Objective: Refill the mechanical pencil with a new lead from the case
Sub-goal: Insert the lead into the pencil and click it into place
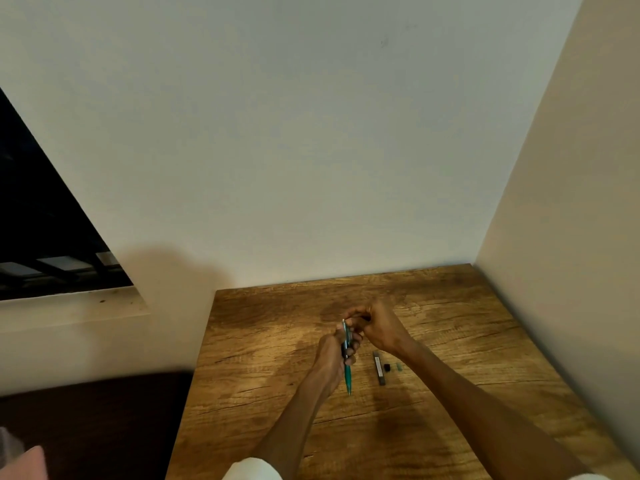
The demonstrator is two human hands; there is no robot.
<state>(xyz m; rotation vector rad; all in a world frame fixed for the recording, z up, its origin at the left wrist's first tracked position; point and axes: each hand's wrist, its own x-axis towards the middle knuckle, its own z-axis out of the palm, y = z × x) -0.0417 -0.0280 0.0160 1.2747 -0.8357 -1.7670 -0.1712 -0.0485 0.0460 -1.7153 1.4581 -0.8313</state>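
My left hand [334, 351] grips a teal mechanical pencil [347, 375] around its middle, tip pointing down toward me and top end up. My right hand [379, 325] hovers at the pencil's top end with fingers curled and pinched together; whether a lead is between them is too small to tell. On the wooden table [450, 341], just right of the pencil, lies the slim grey lead case [379, 368]. Beside it sit a small black cap [387, 367] and a small teal piece [399, 366].
The table stands in a corner, with a white wall behind and a beige wall on the right. A dark window [41, 237] is at the left, and a dark surface [97, 420] lies beyond the table's left edge.
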